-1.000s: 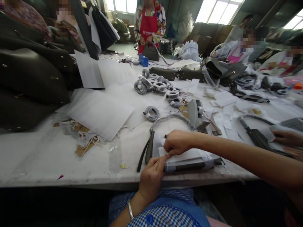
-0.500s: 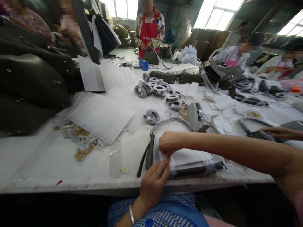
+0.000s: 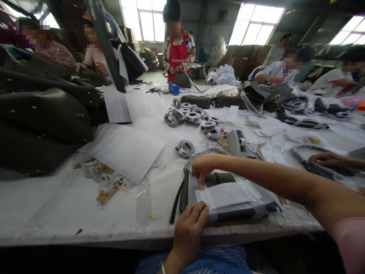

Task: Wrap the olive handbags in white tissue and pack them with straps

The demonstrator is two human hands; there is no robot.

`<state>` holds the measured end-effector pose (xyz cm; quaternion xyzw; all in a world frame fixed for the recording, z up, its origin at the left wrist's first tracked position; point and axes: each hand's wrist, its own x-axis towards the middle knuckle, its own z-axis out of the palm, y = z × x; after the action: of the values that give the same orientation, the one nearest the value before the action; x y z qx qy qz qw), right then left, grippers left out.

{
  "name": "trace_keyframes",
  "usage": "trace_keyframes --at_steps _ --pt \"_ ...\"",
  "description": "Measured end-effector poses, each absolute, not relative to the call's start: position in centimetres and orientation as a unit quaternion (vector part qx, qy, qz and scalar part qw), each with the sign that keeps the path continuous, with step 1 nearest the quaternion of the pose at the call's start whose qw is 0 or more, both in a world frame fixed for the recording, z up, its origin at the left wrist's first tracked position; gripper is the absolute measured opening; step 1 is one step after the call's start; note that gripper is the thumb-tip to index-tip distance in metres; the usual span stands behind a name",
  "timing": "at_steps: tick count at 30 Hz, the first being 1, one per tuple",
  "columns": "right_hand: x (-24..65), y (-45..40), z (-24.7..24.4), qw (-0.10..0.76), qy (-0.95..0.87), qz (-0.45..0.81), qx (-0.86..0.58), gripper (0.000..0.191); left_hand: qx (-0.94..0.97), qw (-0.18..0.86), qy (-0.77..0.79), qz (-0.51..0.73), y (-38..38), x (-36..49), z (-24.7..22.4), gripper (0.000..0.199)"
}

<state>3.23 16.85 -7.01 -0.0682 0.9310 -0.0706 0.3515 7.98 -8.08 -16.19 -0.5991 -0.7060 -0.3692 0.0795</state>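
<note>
Dark-olive, leather-look bag [image 3: 236, 215] is lying lower centre on the white surface [image 3: 114, 225]. Left hand [image 3: 188, 227], fingers bunched, and right hand [image 3: 203, 166], fingers curled, are working white paper [image 3: 228, 195]; pinch unclear. Apparently securing; continuing calls for light, even pressure.

Right hand [image 3: 203, 167] now apart from left hand [image 3: 190, 224], more dark material [image 3: 221, 179] visible

Place: workshop or factory floor, running around a long table [image 3: 159, 224]
Workers: people in aprons [image 3: 178, 57] standing and sitting, upper frame
Stock: dark bags [image 3: 42, 129] piling up left; cartons [image 3: 238, 57] stacking behind
</note>
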Motion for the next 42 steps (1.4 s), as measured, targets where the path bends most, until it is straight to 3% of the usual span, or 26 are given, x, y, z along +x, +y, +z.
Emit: trace_keyframes --at_steps 4,8,11,15,18,22,26,30,33,37,42 --pt "2.6 18.6 -7.0 0.327 0.942 -0.081 0.004 0.031 -0.601 0.093 -0.703 -0.367 -8.1 8.0 -16.1 0.028" --pt "4.8 19.1 -5.9 0.205 0.972 -0.053 0.105 0.019 -0.594 0.107 -0.699 -0.384 -8.1 8.1 -16.3 0.026" --pt "8.8 17.3 -6.0 0.147 0.980 -0.080 0.107 0.035 -0.592 0.124 -0.694 -0.391 -8.0 8.1 -16.5 0.027" --pt "12.8 14.4 -8.2 0.106 0.981 -0.148 0.065 0.073 -0.593 0.149 -0.686 -0.394 -7.9 8.0 -16.6 0.028" --pt "12.5 14.4 -9.4 0.127 0.972 -0.179 0.086 0.083 -0.596 0.163 -0.683 -0.389 -7.8 7.9 -16.6 0.029" --pt "10.5 16.4 -9.9 0.191 0.939 -0.260 0.120 0.070 -0.599 0.168 -0.685 -0.379 -7.9 7.8 -16.7 0.029" --pt "10.1 17.5 -10.7 0.185 0.919 -0.318 0.145 0.055 -0.605 0.171 -0.681 -0.377 -7.9 7.7 -17.0 0.030" --pt "10.1 17.0 -12.1 0.154 0.922 -0.312 0.168 0.057 -0.600 0.179 -0.681 -0.380 -7.9 7.8 -17.6 0.032" --pt "10.2 16.1 -12.0 0.096 0.934 -0.289 0.186 0.055 -0.601 0.180 -0.674 -0.390 -7.8 7.8 -18.1 0.037" --pt "12.9 15.3 -9.7 -0.031 0.946 -0.262 0.191 0.033 -0.635 0.086 -0.656 -0.398 -8.7 6.8 -17.4 0.044" --pt "22.6 16.5 -7.7 -0.206 0.912 -0.158 0.317 0.038 -0.584 -0.010 -0.660 -0.473 -10.4 4.0 -15.9 0.039"
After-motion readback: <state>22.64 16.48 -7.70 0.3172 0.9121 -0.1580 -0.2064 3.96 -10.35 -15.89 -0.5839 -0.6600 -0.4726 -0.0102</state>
